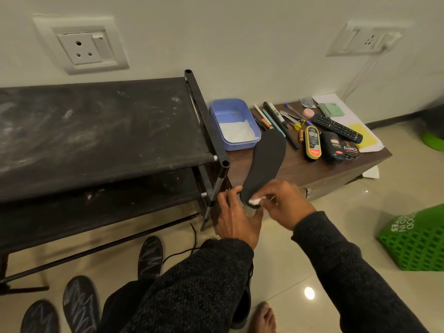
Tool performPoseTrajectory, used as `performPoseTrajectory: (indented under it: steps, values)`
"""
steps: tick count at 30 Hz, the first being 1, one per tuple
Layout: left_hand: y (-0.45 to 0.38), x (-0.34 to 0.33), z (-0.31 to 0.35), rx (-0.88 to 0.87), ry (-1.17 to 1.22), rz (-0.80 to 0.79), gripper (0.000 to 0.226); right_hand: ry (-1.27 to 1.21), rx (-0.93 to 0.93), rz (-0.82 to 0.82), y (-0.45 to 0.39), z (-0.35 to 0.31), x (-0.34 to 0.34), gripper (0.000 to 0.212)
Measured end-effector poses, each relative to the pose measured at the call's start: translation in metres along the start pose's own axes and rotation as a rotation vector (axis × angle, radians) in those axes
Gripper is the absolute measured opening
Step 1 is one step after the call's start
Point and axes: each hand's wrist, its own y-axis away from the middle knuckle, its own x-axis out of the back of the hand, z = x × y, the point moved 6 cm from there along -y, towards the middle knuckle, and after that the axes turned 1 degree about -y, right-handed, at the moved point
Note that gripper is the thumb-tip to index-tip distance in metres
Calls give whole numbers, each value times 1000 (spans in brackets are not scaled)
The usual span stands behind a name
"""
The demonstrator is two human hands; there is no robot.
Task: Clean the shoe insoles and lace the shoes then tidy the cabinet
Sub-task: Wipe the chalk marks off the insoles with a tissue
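Insole [265,164], black and flat, stands tilted over the near edge of a low brown wooden cabinet [310,168], its toe end pointing far toward the wall and its heel end down between the two hands. The left hand [236,218] grips the heel end from the left, fingers curled around its edge. The right hand [286,204] pinches a small white cotton wad [255,200] in its fingertips and presses it on the insole's heel.

The floor is pale glossy tile under a cream wall with two socket plates. At left stands a black shoe rack [103,131], its dusty top shelf bare, touching or just beside the cabinet. On the cabinet top, far of the insole, sit a blue tray [234,123] with white material inside, a row of pens and markers [276,121], shoe polish containers [332,147] and a remote control [337,128].

Three more dark insoles [150,257] lie on the floor at near left, below the rack. A green crate [418,243] stands at right, well apart from the hands, with bare tile between.
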Motion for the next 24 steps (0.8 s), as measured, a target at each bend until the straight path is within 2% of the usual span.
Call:
performPoseTrajectory:
  steps: [3, 5, 11, 16, 21, 24]
  values:
    - [1, -1, 0, 9, -7, 13, 72, -67, -113, 317, -11, 8, 20, 20]
    - [2, -1, 1, 14, -8, 4, 73, -51, -166, 405, -24, 12, 18, 21]
    - [0, -1, 1, -10, -2, -17, 72, -23, -205, 355, -43, 19, -15, 22]
    - [1, -1, 3, -1, 14, -13, 68, -33, -6, 227, -25, -3, -20, 22]
    - [-1, -4, 2, 4, -3, -34, 71, -13, 161, 87, -12, -8, -21, 32]
    - [-1, -3, 2, -5, -49, -31, 71, 20, 193, 22, -8, -5, -18, 35]
